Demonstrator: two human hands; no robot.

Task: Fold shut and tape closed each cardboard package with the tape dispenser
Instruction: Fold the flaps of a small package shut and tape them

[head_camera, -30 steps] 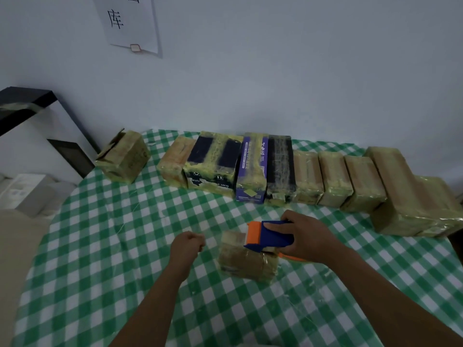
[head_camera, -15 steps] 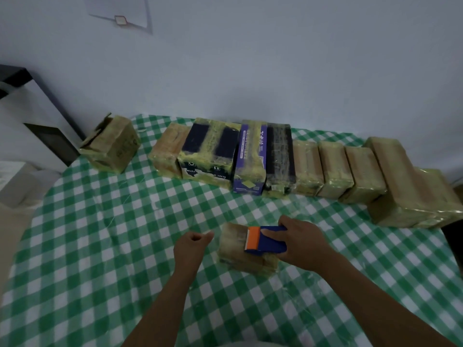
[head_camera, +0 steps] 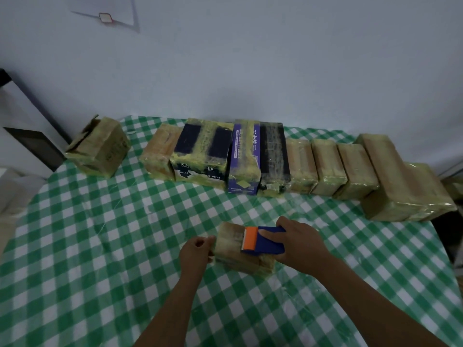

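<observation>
A small taped cardboard package (head_camera: 231, 242) lies on the green checked tablecloth (head_camera: 100, 234) in front of me. My right hand (head_camera: 300, 244) grips the blue and orange tape dispenser (head_camera: 263, 240), which sits on top of the package with its orange end toward the left. My left hand (head_camera: 195, 251) has curled fingers against the package's left end, thumb touching it; whether it pinches tape is unclear. A row of several taped packages (head_camera: 250, 159) lines the far side of the table. One brown box (head_camera: 100, 146) at the far left has a loose flap.
A larger taped box (head_camera: 400, 181) stands at the right end of the row near the table edge. Dark-framed furniture (head_camera: 30, 136) stands left of the table. A paper sheet (head_camera: 107, 11) hangs on the wall behind.
The dispenser came down onto the package top and slid left along it. My left hand moved right from the cloth to the package's left end. The camera tilted slightly.
</observation>
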